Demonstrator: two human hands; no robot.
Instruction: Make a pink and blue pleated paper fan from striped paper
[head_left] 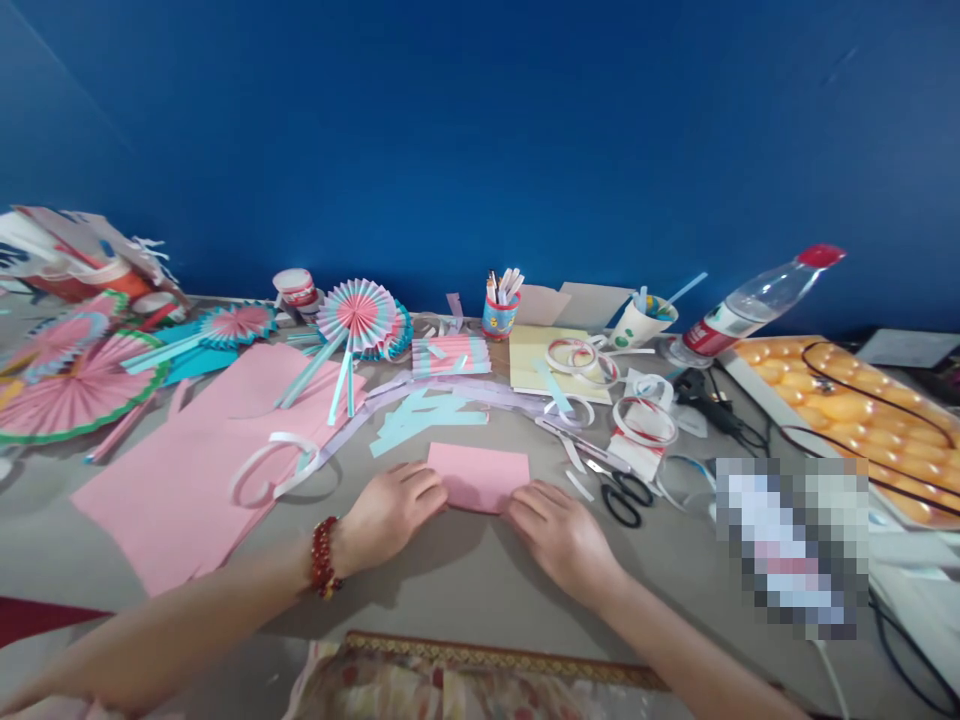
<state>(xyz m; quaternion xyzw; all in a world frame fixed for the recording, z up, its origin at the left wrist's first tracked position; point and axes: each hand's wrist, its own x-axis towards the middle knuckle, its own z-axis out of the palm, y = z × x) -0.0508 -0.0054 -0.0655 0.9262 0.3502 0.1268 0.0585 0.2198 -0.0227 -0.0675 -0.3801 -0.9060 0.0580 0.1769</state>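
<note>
A small pink sheet of paper (480, 472) lies flat on the grey table (465, 570) in front of me. My left hand (390, 512), with a red bead bracelet at the wrist, has its fingers curled on the sheet's near left edge. My right hand (559, 535) presses its bent fingers on the near right edge. Both hands pinch the near edge of the paper, which looks folded there.
Large pink sheets (195, 470) lie at left with paper fans (356, 315). Black-handled scissors (615, 485), tape rolls (645, 420), a pen cup (499, 310), a paper cup (637, 322), a tipped plastic bottle (757, 300) and an orange tray (862, 410) with cables lie at right.
</note>
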